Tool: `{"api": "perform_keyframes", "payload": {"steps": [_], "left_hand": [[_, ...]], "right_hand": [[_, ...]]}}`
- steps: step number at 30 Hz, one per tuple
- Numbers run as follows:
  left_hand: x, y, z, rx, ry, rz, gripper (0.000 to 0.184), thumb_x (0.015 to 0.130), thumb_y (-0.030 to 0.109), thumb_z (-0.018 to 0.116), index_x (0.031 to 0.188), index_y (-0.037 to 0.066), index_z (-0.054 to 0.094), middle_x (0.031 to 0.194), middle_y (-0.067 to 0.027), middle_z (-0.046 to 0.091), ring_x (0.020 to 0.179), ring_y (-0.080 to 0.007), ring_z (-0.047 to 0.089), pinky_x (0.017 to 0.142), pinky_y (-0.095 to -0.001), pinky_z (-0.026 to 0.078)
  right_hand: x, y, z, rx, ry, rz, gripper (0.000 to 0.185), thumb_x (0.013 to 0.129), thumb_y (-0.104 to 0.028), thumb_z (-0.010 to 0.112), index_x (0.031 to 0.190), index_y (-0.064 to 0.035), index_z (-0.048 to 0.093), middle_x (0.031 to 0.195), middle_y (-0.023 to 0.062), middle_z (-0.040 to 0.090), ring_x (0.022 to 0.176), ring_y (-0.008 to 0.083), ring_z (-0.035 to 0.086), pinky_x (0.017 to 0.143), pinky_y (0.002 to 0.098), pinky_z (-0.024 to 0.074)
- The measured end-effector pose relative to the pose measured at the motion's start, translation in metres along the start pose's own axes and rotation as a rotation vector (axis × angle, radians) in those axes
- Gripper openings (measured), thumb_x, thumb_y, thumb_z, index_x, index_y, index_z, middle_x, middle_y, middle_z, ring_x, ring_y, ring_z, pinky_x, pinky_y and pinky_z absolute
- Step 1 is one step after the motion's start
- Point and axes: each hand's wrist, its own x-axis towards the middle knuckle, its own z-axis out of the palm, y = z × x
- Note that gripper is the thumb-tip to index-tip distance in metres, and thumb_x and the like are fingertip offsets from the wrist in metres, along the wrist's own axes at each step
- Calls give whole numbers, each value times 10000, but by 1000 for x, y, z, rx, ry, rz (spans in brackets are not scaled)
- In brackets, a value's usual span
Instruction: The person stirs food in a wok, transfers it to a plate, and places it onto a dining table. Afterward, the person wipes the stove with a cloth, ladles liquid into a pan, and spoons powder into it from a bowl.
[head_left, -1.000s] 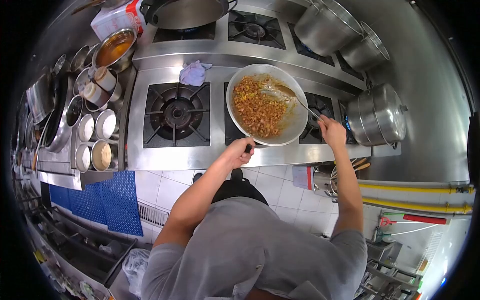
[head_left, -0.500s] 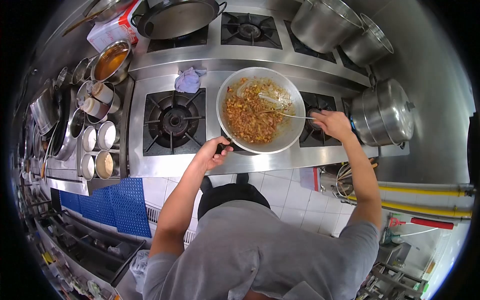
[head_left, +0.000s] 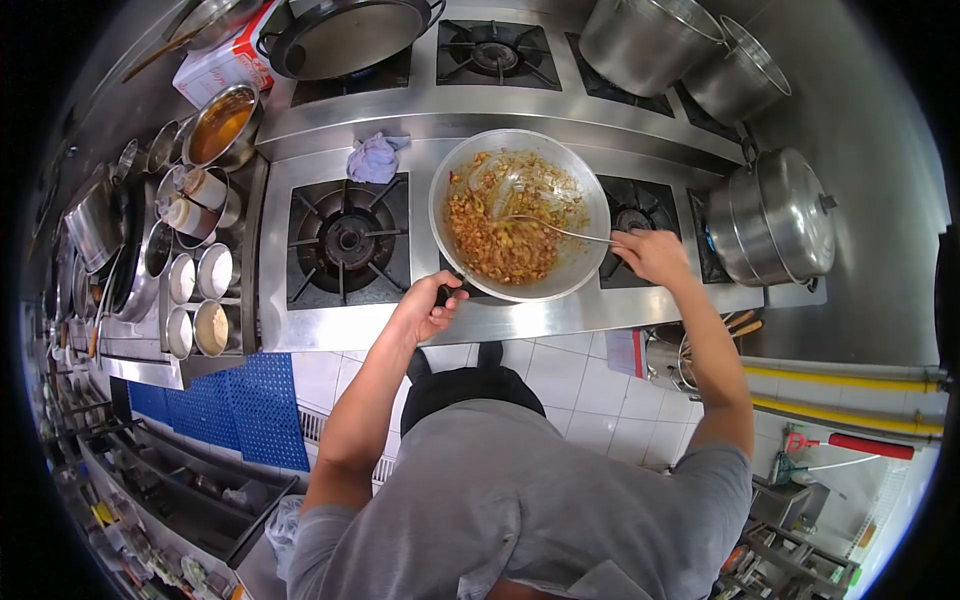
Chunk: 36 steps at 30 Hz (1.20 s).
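Observation:
A wide, light-coloured pan (head_left: 588,262) rests on the front stove, with browned, chopped food (head_left: 500,240) spread over its base. My left hand (head_left: 431,305) is closed round the pan's black handle at the near left side. From the right, my right hand (head_left: 652,256) grips the handle of a metal spoon (head_left: 570,233). The spoon's head is down in the food and partly hidden by it.
Left of the pan is a bare burner (head_left: 348,240), with a crumpled cloth (head_left: 374,159) behind it. A lidded pot (head_left: 770,217) stands at right, tall pots (head_left: 650,45) behind. Seasoning containers (head_left: 212,328) and a bowl of orange liquid (head_left: 222,125) are at left.
The spoon has swept from the pan's upper right down and left into the food, which has shifted about. The pan appears further left in view. Both hands keep their hold.

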Motion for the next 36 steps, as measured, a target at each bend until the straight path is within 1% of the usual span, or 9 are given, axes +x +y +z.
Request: {"api": "perform_keyframes", "payload": {"steps": [7,15,19,21,23,24,27,29,36], "left_hand": [[-4,-21,26,38,25,55,232,852,215,592,900,-6,542,586,-7,474,374,-52,297,316,-187,223],[-11,-30,42,13,-38,91,157,871,158,564,851,23,488,625,-37,479,398,-65,298,329,-202,234],[-13,-46,35,110,-113,60,152,866,159,566,833,34,485,651,-76,509,403,-82,322,324,-221,237],[-18,-44,35,117,-115,20,145,866,161,569,835,41,495,637,-54,518,395,-79,328,329,-225,237],[9,-29,45,-44,-21,26,140,862,161,578,837,46,502,618,-21,519,386,-76,338,338,-219,255],[38,-23,24,7,-256,12,140,853,170,594,838,58,511,610,-1,522,396,-72,358,351,-210,287],[23,-56,39,-111,-1,126,116,859,170,582,850,76,514,597,-10,510,389,-71,351,345,-194,281],[22,-68,17,-52,-226,73,147,877,189,574,877,52,521,599,-30,510,382,-70,340,365,-192,298],[16,-80,16,-64,-200,130,286,892,288,585,960,20,516,609,-54,525,385,-75,322,360,-215,238]], "right_hand": [[-49,2,23,-97,118,421,283,963,-374,554,1127,-176,672,852,131,694,798,359,676,708,484,540],[-42,-132,70,783,-59,579,353,956,-356,611,1045,-29,711,690,168,672,659,269,667,660,416,494],[-6,-156,52,814,24,664,337,946,-359,621,1028,-47,719,700,171,677,655,313,667,651,440,506],[-18,-158,46,408,330,591,322,935,-354,628,1056,-67,710,694,164,665,675,375,657,643,479,516],[-24,-171,17,311,319,618,282,934,-342,624,1085,-117,701,731,165,664,706,390,657,643,497,516],[-30,-178,11,210,317,622,255,934,-330,620,1115,-166,692,768,166,662,737,406,658,644,516,517],[-43,-182,22,126,435,628,274,939,-295,619,1193,-198,654,762,151,623,693,384,654,595,494,511],[-52,-187,36,190,544,606,276,945,-267,618,1211,-199,640,778,133,612,673,365,648,568,477,502],[-64,-224,144,312,685,741,291,948,-216,617,1226,-134,622,833,121,614,690,353,637,616,447,515]]}}
